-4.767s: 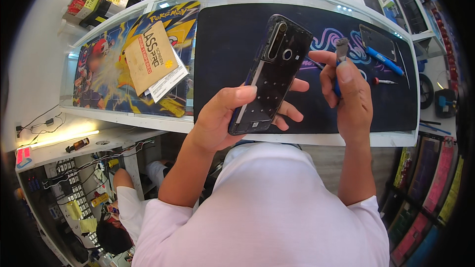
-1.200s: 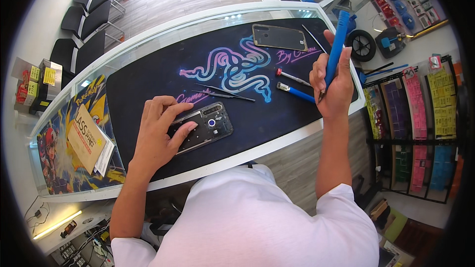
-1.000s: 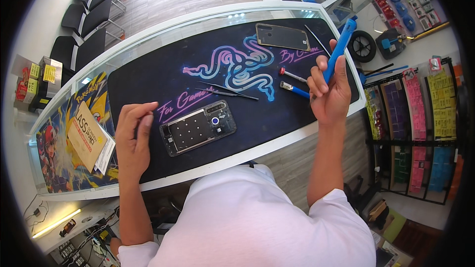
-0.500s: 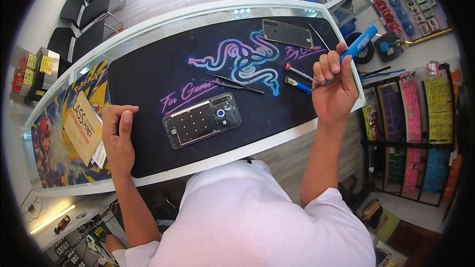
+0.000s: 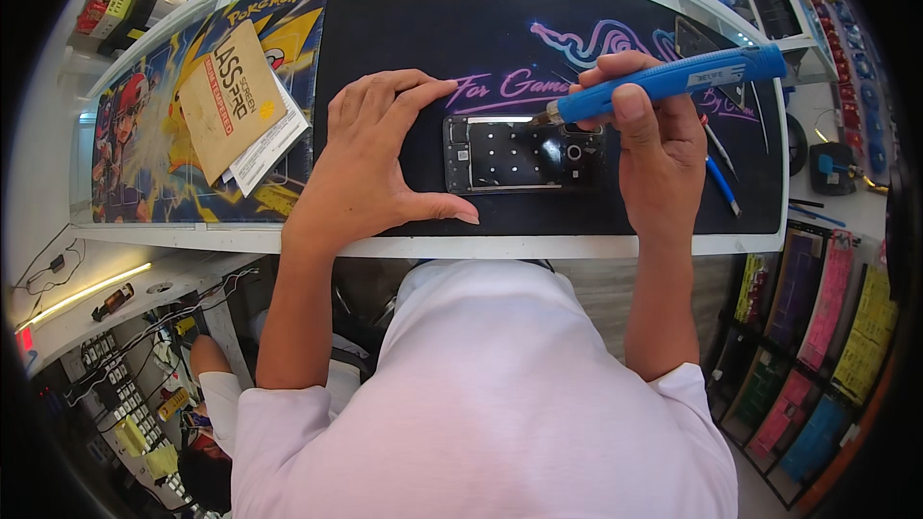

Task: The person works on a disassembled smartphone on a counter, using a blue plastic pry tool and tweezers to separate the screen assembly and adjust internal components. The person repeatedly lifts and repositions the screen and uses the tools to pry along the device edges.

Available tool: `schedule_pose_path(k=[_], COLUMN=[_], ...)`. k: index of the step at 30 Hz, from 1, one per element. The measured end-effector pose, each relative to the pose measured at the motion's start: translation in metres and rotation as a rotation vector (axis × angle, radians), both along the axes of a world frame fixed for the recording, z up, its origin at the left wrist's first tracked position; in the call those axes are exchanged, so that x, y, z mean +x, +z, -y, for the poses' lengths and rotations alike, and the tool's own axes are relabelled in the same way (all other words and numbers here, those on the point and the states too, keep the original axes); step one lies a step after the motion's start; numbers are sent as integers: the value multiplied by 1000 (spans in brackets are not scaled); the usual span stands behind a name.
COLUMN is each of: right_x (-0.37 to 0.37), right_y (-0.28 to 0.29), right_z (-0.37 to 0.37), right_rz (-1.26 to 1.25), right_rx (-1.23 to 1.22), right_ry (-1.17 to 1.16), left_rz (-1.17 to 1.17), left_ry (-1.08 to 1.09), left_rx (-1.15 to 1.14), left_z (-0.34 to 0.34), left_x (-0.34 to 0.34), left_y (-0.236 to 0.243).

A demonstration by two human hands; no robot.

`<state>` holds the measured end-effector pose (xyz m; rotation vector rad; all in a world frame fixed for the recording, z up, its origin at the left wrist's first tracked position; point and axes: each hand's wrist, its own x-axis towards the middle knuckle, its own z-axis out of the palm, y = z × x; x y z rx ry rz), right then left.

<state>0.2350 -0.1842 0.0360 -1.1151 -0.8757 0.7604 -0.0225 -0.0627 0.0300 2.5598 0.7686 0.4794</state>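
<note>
One blue pen-shaped tool sits gripped in the right hand, tip over the black phone, while the left hand spreads loosely beside it.

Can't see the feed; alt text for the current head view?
The right hand holds a blue pen-shaped tool, its tip by the upper edge of an opened phone on a dark mat. The left hand is spread open beside the phone's left end. Farther left, a brown envelope lies over papers on a colourful mat.
</note>
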Motion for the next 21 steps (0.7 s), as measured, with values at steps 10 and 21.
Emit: schedule_pose_path(k=[10,21], right_x=[-37,-39], right_y=[-5,-13], right_z=[-46,-51], right_rz=[489,586], right_rx=[-60,27], right_ry=[69,4], left_rz=[25,54], left_ry=[-24,-18], left_rx=[41,54], left_z=[-5,-5], left_x=[-4,-5], left_y=[-16,-20])
